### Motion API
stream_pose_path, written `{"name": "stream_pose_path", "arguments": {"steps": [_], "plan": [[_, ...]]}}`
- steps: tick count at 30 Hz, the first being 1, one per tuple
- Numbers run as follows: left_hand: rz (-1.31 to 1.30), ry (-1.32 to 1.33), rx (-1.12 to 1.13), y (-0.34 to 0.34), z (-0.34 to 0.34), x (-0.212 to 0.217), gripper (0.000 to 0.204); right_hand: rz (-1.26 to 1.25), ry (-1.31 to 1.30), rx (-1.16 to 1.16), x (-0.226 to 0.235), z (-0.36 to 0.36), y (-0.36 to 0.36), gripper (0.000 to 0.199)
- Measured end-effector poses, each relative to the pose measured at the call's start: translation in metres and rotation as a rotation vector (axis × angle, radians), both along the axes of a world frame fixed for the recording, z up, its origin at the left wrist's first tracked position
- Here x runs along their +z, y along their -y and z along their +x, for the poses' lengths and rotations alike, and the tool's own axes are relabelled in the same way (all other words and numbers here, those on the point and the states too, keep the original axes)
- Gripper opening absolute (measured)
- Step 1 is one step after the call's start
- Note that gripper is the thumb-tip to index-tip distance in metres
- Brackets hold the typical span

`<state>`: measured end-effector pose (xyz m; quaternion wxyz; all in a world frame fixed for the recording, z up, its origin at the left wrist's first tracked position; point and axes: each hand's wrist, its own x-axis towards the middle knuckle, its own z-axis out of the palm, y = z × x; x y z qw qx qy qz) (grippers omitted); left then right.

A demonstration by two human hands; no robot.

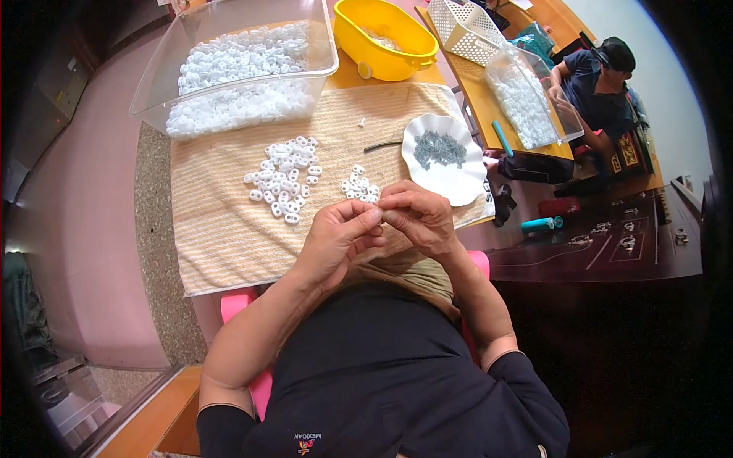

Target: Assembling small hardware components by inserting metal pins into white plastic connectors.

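My left hand (347,231) and my right hand (420,219) meet over the near edge of the towel, fingertips pinched together. Whatever sits between the fingertips is too small and covered to make out. Just beyond them lies a small heap of little white plastic pieces (359,184). Farther left spreads a larger pile of white oval pieces with two holes each (284,174). To the right, a white scalloped plate (459,189) carries a mound of small clear grey-blue parts (440,149).
A large clear bin (324,65) of white pieces stands at the back left, beside a yellow tub (405,67). A thin black rod (382,145) lies by the plate. At another table, a person (603,91) sits by a second clear bin (565,114) and a white basket (466,34).
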<state>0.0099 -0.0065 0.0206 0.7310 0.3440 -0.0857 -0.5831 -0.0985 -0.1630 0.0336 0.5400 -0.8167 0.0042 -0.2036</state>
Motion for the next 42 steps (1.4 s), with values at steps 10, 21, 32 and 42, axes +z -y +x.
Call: {"name": "stream_pose_path", "arguments": {"steps": [10,21,32,42], "plan": [[-0.018,-0.040,0.026,0.001,0.000,0.002,0.014,0.101,-0.010,-0.097,-0.006,-0.001,-0.005,0.005],[-0.035,0.020,0.102,0.002,0.001,-0.001,0.017,0.173,-0.046,-0.088,-0.012,-0.001,-0.006,0.005],[-0.011,0.039,0.116,0.002,0.002,-0.001,0.016,0.252,-0.078,-0.081,-0.011,-0.001,-0.008,0.006],[-0.005,0.070,0.108,0.003,0.001,-0.004,0.015,0.131,-0.074,-0.084,-0.016,-0.002,-0.004,0.006]]}}
